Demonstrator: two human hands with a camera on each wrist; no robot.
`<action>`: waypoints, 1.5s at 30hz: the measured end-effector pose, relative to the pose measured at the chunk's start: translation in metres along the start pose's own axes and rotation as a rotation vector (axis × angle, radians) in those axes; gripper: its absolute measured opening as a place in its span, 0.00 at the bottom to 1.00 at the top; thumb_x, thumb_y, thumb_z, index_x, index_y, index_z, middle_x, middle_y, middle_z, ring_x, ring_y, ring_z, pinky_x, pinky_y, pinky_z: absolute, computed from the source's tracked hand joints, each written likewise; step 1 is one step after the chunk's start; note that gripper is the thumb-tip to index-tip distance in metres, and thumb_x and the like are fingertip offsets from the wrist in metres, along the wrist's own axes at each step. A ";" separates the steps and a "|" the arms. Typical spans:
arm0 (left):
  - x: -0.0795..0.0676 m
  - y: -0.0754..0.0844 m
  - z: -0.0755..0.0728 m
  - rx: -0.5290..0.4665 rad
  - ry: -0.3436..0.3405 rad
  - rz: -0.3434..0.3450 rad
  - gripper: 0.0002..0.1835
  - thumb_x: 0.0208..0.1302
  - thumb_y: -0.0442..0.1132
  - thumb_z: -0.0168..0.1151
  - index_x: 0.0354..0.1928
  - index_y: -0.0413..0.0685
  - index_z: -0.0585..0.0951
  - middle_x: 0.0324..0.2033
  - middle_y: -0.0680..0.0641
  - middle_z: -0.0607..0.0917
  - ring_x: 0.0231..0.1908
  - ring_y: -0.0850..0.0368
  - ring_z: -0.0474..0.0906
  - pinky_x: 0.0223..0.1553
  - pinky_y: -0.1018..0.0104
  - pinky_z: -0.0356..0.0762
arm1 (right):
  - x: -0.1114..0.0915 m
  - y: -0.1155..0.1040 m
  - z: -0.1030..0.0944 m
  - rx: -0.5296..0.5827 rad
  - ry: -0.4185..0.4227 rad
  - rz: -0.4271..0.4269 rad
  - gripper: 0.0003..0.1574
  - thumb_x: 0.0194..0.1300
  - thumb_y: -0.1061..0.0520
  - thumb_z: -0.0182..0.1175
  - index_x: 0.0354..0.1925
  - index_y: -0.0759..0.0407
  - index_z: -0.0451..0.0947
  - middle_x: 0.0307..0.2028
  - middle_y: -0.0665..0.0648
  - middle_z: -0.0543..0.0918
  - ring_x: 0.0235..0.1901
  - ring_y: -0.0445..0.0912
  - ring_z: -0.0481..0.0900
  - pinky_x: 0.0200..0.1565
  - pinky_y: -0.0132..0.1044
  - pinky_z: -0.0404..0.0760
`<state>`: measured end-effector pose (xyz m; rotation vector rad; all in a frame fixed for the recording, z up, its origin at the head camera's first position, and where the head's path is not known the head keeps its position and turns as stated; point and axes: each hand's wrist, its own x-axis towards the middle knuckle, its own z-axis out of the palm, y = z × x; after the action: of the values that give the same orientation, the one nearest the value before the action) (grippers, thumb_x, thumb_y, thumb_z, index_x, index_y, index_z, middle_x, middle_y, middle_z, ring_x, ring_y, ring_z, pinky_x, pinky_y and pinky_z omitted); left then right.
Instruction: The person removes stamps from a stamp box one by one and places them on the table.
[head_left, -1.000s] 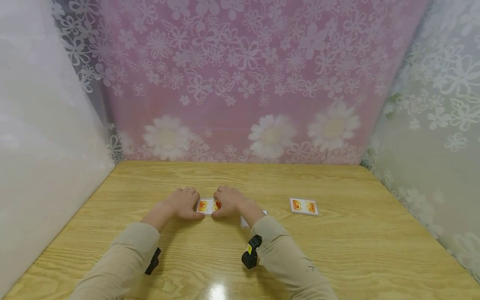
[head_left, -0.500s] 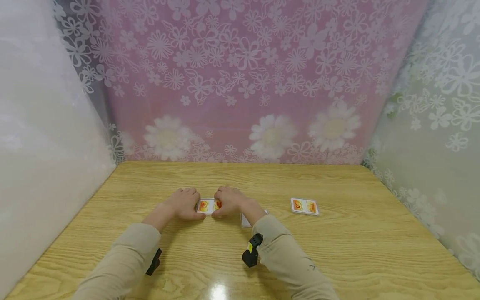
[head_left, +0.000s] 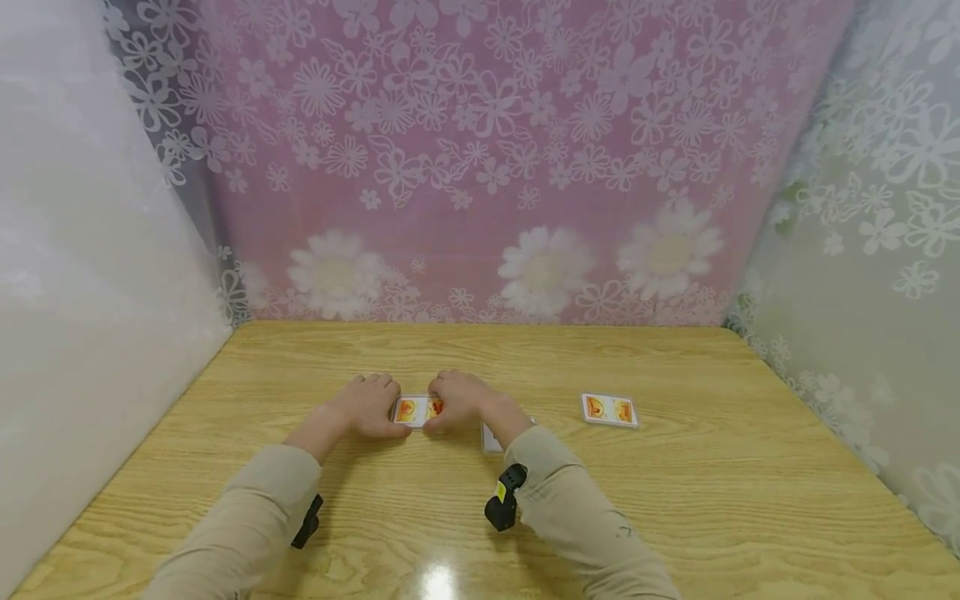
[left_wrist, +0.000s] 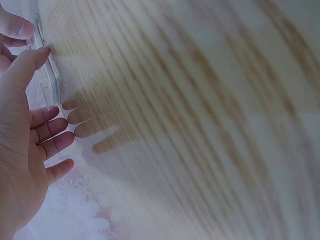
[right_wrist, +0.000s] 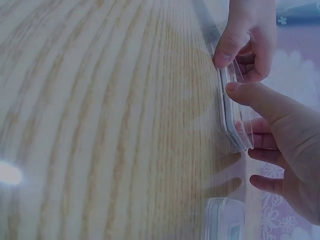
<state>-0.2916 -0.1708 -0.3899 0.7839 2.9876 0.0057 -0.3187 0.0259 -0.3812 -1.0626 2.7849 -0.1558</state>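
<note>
A flat clear plastic case (head_left: 417, 411) with an orange-and-white card inside lies on the wooden table, between both hands. My left hand (head_left: 366, 406) grips its left end, thumb on the near edge and fingers at the far side. At the other end my right hand (head_left: 461, 402) pinches it the same way, covering part of the orange print. In the right wrist view, a thin clear layer of the case (right_wrist: 230, 112) slants away from the thicker base near the right thumb. The left wrist view shows the case (left_wrist: 53, 80) edge-on beside the left fingers.
A second clear case (head_left: 491, 439) lies partly hidden under my right wrist. Farther right on the wooden table (head_left: 697, 500) is a third case (head_left: 609, 410) with an orange-printed card. A pink floral curtain (head_left: 450, 167) hangs behind the table, with pale sheets at both sides.
</note>
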 end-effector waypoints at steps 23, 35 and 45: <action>-0.002 0.000 -0.003 -0.030 -0.012 0.002 0.32 0.54 0.64 0.59 0.48 0.42 0.73 0.39 0.49 0.75 0.41 0.52 0.71 0.48 0.49 0.69 | -0.007 0.011 -0.002 -0.048 0.033 0.000 0.40 0.55 0.36 0.64 0.58 0.57 0.72 0.50 0.52 0.74 0.48 0.45 0.70 0.50 0.37 0.72; -0.003 0.000 -0.001 -0.016 -0.013 0.013 0.30 0.57 0.62 0.58 0.46 0.42 0.73 0.39 0.48 0.75 0.44 0.49 0.72 0.50 0.49 0.68 | -0.017 0.025 -0.006 -0.014 0.063 0.031 0.42 0.53 0.36 0.64 0.59 0.58 0.71 0.55 0.56 0.73 0.56 0.49 0.70 0.57 0.42 0.69; -0.002 -0.001 -0.001 -0.006 -0.013 0.027 0.32 0.57 0.62 0.57 0.49 0.41 0.74 0.41 0.46 0.75 0.45 0.49 0.72 0.50 0.49 0.68 | -0.033 0.031 -0.015 -0.018 0.079 0.041 0.41 0.56 0.35 0.62 0.60 0.57 0.70 0.55 0.56 0.73 0.54 0.49 0.71 0.55 0.43 0.70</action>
<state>-0.2901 -0.1728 -0.3891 0.8200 2.9629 0.0105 -0.3176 0.0720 -0.3678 -1.0247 2.8809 -0.1721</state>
